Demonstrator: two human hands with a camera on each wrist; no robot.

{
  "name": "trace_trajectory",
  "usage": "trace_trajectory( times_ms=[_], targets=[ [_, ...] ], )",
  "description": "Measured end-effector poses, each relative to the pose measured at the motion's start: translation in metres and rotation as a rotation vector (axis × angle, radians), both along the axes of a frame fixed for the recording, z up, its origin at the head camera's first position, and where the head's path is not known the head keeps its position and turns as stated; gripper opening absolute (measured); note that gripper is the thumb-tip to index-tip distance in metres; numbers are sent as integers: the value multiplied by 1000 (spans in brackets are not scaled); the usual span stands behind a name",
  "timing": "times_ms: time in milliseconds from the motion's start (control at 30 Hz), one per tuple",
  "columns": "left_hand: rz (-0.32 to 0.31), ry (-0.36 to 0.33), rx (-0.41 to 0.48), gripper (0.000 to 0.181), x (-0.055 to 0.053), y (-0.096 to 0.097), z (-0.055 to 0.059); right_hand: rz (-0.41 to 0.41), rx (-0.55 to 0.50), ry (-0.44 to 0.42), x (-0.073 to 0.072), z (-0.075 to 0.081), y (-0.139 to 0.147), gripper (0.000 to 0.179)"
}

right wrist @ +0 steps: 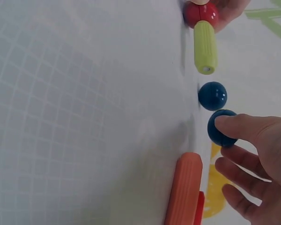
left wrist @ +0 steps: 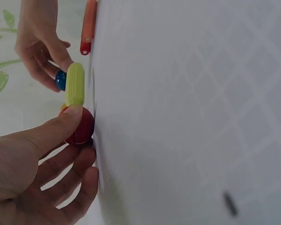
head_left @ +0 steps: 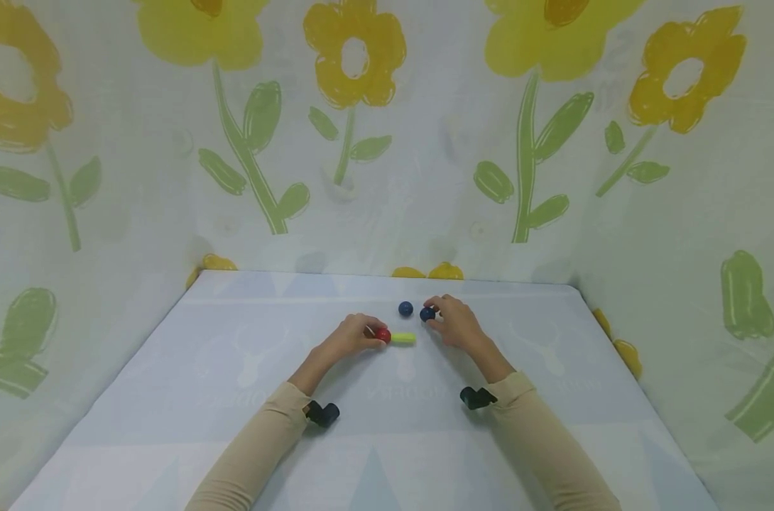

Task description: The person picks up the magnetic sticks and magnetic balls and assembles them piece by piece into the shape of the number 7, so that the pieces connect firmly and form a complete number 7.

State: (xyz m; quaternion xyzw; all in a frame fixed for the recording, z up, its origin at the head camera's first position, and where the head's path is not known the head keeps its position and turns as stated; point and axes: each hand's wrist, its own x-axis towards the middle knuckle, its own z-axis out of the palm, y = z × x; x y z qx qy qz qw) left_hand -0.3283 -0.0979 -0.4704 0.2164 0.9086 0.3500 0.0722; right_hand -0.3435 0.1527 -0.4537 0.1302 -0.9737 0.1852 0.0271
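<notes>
Nearest the head camera, beige sleeves (head_left: 259, 443) reaching in from the lower edge, with black wrist cameras (head_left: 325, 415) at the cuffs, liable to bump the top if lowered too far. All around, walls of pale cloth (head_left: 419, 156) printed with yellow flowers and green leaves. Below, a pale table (head_left: 195, 383) with faint printed patterns, apparently smooth and flat, so likely to let anything round run; no raised rim to be made out at the back edge. Towards its far middle, a left hand (head_left: 355, 335) narrowed in a pinch on a red ball, and a right hand (head_left: 459, 323) pinching a blue ball; could collide if brought together carelessly. In the right wrist view, an orange stick (right wrist: 183, 187) and beside it a red stick (right wrist: 200, 208), both partly cut off. Touching the red ball (head_left: 383, 335), a yellow-green stick (right wrist: 205, 47) with its free end towards the right; cannot tell how firmly fitted, so might twist or drop away after a slip of the thumb. Pinched by thumb and fingertips, the blue ball (right wrist: 217, 133); just beside it, a second blue ball (right wrist: 212, 96), unheld, easily sent rolling by a nudge from its neighbour
</notes>
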Motion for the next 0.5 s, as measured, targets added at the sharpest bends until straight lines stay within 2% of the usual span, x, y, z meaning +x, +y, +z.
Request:
trace_trajectory(
  times_ms=[500],
  targets=[
    [-7, 10, -4, 34, 0, 0, 0, 6, -3, 3, 11, 6, 1, 39]
  ],
)
